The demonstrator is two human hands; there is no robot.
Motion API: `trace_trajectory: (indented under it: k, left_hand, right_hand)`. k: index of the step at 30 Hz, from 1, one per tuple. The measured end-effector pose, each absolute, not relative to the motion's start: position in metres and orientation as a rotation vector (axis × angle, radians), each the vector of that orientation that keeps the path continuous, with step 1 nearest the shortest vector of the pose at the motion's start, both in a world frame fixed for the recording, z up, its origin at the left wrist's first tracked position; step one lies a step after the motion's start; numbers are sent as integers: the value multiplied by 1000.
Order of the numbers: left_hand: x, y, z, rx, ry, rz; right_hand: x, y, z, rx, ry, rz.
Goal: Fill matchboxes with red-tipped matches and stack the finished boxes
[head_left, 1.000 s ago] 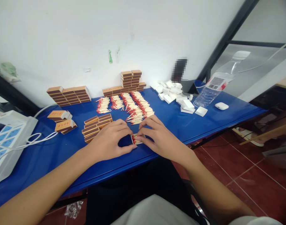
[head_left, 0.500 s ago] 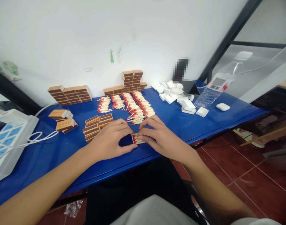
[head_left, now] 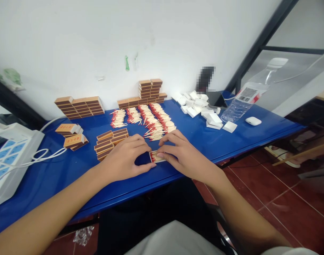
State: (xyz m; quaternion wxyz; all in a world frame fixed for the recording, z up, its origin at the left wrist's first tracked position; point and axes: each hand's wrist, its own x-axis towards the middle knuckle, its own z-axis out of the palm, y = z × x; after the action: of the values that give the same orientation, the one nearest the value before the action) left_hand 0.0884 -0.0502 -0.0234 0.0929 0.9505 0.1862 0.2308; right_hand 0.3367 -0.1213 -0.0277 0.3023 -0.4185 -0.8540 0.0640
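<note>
On the blue table (head_left: 199,141), near its front edge, the left hand (head_left: 126,157) and right hand (head_left: 182,153) are curved, thumbs parted from fingers. Four rows of matches (head_left: 151,124) are laid beyond. Between the hands, a small match-filled tray (head_left: 154,157) is placed; whether it is pinched cannot be told.

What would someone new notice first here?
Probably the rows of red-tipped wooden matches in the middle of the shiny blue table. Just in front, a bare left hand and bare right hand are at a small white tray of matches. Back left, an orange-and-brown cardboard matchbox stack stands by the white wall.
</note>
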Motion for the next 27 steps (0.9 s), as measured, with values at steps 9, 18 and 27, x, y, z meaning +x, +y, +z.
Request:
trace_trajectory:
  k: [9,18,27]
  left_hand:
    - [89,-50,-21,2833,552,676]
    - [89,-50,-21,2814,567,661]
    - [89,-49,-21,2824,561,654]
  right_hand:
    - [348,-95,-51,-1273,-2128,54]
    - [347,-94,-50,-1282,-2133,70]
    - [346,-94,-51,-1317,-2154,48]
